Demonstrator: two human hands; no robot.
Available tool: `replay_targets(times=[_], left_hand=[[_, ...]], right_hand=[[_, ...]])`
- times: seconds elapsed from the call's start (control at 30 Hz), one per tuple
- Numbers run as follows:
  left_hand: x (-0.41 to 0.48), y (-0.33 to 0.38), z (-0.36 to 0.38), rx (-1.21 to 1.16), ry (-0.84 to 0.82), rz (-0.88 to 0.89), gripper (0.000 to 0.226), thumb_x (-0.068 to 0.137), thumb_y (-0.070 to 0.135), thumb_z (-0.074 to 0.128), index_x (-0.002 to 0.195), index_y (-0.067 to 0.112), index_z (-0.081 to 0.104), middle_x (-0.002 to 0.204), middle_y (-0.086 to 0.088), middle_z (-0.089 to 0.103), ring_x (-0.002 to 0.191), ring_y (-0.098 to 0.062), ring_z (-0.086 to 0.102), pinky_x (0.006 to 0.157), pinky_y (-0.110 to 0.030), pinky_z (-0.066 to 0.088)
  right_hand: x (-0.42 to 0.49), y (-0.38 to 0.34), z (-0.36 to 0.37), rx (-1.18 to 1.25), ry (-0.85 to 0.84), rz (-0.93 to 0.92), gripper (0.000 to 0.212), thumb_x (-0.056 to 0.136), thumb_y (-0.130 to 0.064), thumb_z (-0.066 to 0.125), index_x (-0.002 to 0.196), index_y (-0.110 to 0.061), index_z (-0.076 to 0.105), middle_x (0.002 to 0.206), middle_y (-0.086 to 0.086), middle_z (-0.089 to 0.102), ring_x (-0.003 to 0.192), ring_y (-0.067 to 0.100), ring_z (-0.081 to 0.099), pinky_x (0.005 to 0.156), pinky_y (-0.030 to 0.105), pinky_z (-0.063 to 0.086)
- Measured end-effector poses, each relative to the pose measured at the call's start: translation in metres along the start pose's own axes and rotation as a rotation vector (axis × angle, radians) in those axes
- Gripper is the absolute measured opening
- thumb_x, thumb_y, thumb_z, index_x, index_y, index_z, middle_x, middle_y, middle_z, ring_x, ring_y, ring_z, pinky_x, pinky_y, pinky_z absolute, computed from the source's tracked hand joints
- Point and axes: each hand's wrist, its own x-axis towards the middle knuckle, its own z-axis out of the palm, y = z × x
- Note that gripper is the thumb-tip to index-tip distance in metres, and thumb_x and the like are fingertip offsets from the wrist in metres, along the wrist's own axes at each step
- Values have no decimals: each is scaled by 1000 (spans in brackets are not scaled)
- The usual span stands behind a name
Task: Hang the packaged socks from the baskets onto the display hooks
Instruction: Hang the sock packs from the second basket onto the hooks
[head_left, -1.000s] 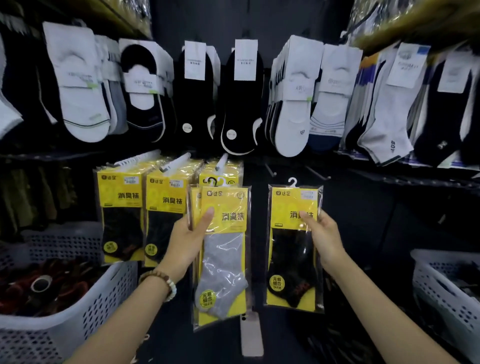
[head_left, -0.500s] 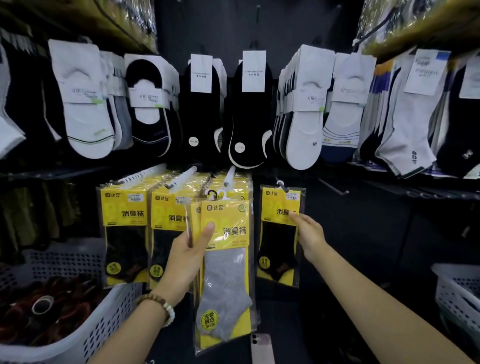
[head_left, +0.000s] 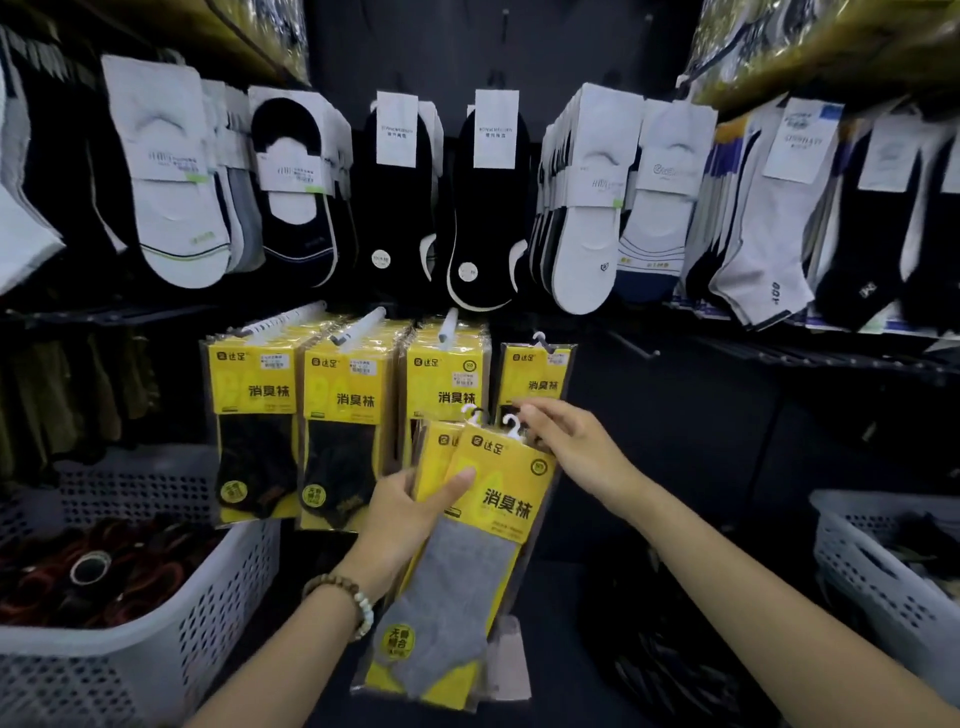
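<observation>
Below hung rows (head_left: 348, 395), left grip (head_left: 410, 519) clamped on sock packs (head_left: 467, 582), thumb across yellow card (head_left: 519, 467). Right grip (head_left: 576, 447) at packs' 1 o'clock, by plastic hanger (head_left: 513, 427); pinch unclear. Packs looked light, slick, floppy: best held at stiff card top.

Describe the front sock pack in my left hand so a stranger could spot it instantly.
Below the hanging white and black socks is a row of yellow sock packs on hooks. In front of it, the left hand holds a tilted pack; only it shows a grey sock, the hung ones black.
</observation>
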Motion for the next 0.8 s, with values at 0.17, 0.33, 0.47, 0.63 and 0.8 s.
replay_targets(times=[0.17, 0.33, 0.47, 0.63, 0.8], left_hand=[[-15, 0, -1, 73, 25, 43, 44, 58, 48, 75, 86, 15, 71, 77, 6, 75, 71, -10, 72, 55, -17, 53], [-24, 3, -6, 69, 22, 48, 44, 57, 48, 76, 87, 15, 71, 78, 5, 75, 72, -10, 72, 56, -18, 54], [-28, 7, -4, 61, 3, 47, 52, 53, 52, 75, 89, 15, 70, 78, 7, 75, 72, -9, 72, 55, -17, 53], [-29, 9, -7, 24, 19, 71, 42, 59, 47, 75, 86, 16, 71, 76, 8, 75, 69, -8, 72, 52, -14, 51], [-25, 10, -1, 8, 76, 91, 48, 56, 55, 73, 84, 17, 72, 76, 8, 74, 69, -7, 71, 52, -14, 51]], right_hand=[[-14, -22, -11, -178, -89, -84, 13, 91, -25, 62, 92, -21, 74, 96, -7, 70, 85, 4, 63, 71, 15, 50], [-24, -35, -16, -123, -99, -70, 7, 85, -22, 69, 81, -20, 75, 74, -8, 72, 64, -2, 62, 59, 12, 48], [-29, -34, -7, -14, -16, -53, 7, 85, -19, 69, 80, -17, 74, 75, 4, 70, 56, 0, 59, 53, 13, 47], [-31, -35, -5, -15, 12, -98, 7, 85, -17, 69, 81, -17, 74, 70, -1, 69, 56, -1, 59, 53, 10, 45], [-31, -30, -3, 87, 96, -76, 6, 86, -23, 68, 89, -19, 72, 84, 2, 71, 71, 4, 65, 59, 17, 52]])
